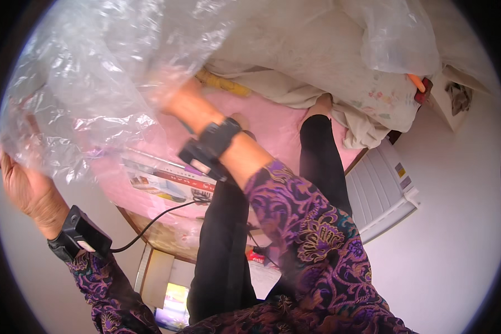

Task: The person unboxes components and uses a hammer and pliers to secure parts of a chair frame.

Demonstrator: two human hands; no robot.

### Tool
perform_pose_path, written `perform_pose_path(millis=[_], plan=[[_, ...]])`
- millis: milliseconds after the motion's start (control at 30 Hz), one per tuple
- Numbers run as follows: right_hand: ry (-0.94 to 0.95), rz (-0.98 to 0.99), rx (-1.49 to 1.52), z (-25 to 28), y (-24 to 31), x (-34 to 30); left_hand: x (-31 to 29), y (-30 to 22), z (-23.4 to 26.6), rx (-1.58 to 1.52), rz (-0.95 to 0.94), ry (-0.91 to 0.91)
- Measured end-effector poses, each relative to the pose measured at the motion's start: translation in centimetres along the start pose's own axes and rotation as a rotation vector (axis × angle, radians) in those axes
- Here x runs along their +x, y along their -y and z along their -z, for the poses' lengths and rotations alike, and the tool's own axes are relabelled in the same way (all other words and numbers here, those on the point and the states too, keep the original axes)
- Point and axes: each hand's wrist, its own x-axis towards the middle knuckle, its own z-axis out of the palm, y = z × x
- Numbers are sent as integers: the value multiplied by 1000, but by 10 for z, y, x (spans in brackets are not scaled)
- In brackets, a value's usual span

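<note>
A large crumpled sheet of clear plastic (100, 72) fills the upper left, raised in front of me. At its lower left edge my left hand (30, 192) is closed on it, the fingers partly covered by the film. My right hand (175, 92) is against the plastic's right side, smeared by motion, so its fingers cannot be made out. Both wrists wear black strapped devices. Beneath the plastic is a pink bed sheet (273, 125), with a flat printed package (175, 181) lying on it.
My legs in black trousers (222, 239) reach onto the pink bedding. Pale flowered bedding (373, 100) is heaped beyond, next to a yellow roll-like thing (222, 83). More clear plastic (401, 39) hangs at upper right, near an orange handle (416, 82). A white ribbed plastic piece (376, 186) stands right.
</note>
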Motion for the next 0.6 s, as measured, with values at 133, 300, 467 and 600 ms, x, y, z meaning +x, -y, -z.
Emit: perform_pose_path(millis=[133, 300, 467, 600], plan=[[162, -376, 183, 33, -17, -52, 5, 19, -20, -88, 76, 143], [265, -653, -36, 83, -44, -109, 14, 45, -34, -207, -14, 114], [161, -661, -94, 131, -49, -144, 5, 25, -24, -100, -201, -402], [-6, -629, -91, 209, -57, -162, 16, 50, -37, -78, -202, -453]])
